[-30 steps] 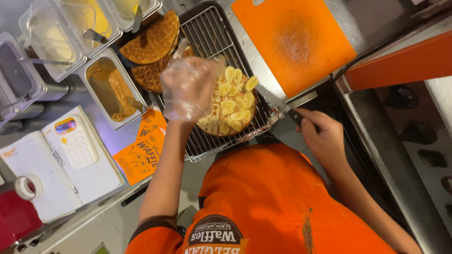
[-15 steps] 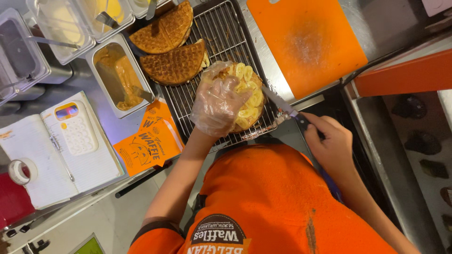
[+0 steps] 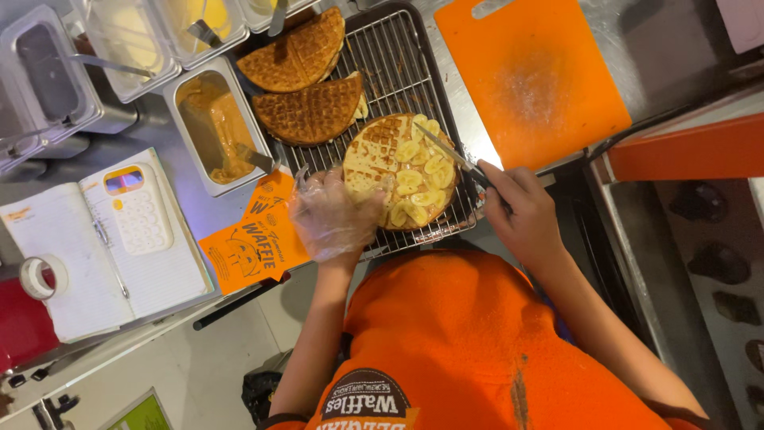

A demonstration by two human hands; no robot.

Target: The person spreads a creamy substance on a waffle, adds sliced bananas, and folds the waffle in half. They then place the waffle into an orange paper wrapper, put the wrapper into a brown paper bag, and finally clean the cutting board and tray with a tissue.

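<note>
**A:** What step do you make this?

**B:** I read it as topping work. The round golden waffle (image 3: 370, 159) lies on the near end of the dark wire cooling rack (image 3: 398, 64), and pale banana slices (image 3: 418, 183) cover its right half. My right hand (image 3: 521, 211) is clenched around the handle of a thin steel knife (image 3: 446, 147), whose blade lies across the far slices. My left hand (image 3: 333, 219), in a clear plastic glove, rests loose against the waffle's near-left edge with its fingers slack, gripping nothing.

**A:** What does the next move call for?

**B:** I'd say a light blade. The slices sit loose, and the left half of the waffle is bare. The gloved hand should steady the rim so the waffle doesn't slide on the wires.

**A:** What has changed from half a second ago?

**B:** The gloved hand lay over the waffle then and hid most of it. It has since drawn back to the near edge, so the top shows. The two folded brown waffles (image 3: 306, 87) at the far end haven't moved, and neither has the orange plastic cutting board (image 3: 529, 72).
</note>
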